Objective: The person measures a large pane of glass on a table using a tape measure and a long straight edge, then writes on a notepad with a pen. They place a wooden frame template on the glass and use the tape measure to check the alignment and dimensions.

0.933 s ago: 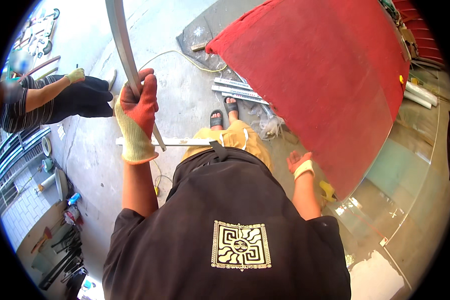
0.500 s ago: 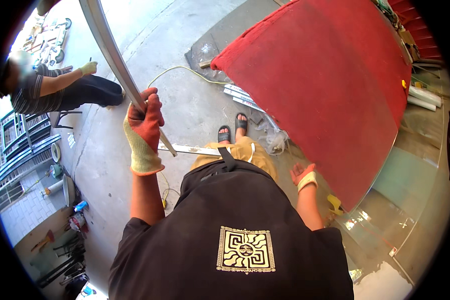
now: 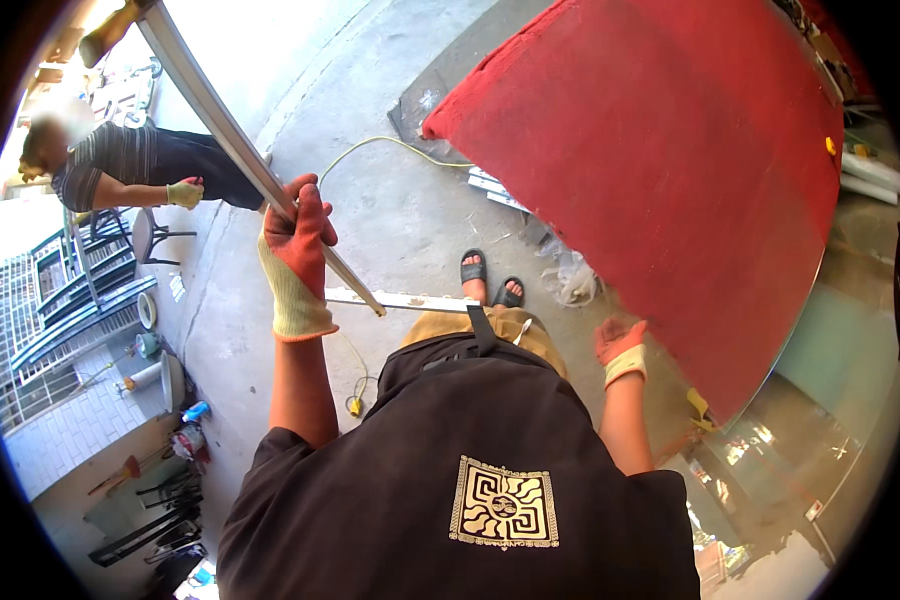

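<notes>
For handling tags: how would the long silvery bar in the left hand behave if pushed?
The silvery bar is probably stiff: its end past the left hand looks straight. Its slim profile suggests lightness for its length. Being long, it may swing if nudged.

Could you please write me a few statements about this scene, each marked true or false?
1. The left hand grips a metal bar. True.
2. The right hand also grips the metal bar. False: it is away from it, beside the red surface.
3. Both hands are gloved. True.
4. The yellow cable lies on top of the red surface. False: it lies on the floor.
5. Another person, in a striped shirt, is at the upper left of the picture. True.
6. The sandals are white. False: they are dark.
</notes>
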`<state>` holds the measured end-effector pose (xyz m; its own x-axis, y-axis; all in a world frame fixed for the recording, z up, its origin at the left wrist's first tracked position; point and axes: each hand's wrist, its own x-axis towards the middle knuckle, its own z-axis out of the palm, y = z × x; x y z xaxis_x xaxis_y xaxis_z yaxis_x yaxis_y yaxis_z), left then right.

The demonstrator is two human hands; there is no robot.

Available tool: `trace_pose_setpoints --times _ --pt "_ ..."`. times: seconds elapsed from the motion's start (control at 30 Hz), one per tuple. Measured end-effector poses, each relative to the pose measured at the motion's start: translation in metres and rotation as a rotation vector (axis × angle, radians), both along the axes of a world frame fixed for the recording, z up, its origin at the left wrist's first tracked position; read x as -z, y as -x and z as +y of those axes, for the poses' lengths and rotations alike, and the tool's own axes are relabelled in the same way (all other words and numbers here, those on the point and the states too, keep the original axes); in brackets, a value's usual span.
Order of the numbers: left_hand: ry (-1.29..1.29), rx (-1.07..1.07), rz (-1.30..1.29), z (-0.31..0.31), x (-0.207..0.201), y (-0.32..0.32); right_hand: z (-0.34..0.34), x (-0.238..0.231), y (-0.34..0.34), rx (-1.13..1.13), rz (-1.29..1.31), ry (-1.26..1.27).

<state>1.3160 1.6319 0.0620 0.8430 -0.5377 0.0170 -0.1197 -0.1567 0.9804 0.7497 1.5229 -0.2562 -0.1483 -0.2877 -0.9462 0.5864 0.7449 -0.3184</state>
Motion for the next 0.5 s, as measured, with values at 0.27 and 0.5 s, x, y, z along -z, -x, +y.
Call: trace_pose_setpoints --times 0.27,0.5 --pt "0.024 -0.038 -0.04 0.003 -0.02 0.024 0.0 -0.008 -0.015 0.045 -0.068 0.086" --pt "0.039 0.043 -0.05 -0.015 -0.029 0.029 0.01 0.01 -0.013 0.113 -0.092 0.14"
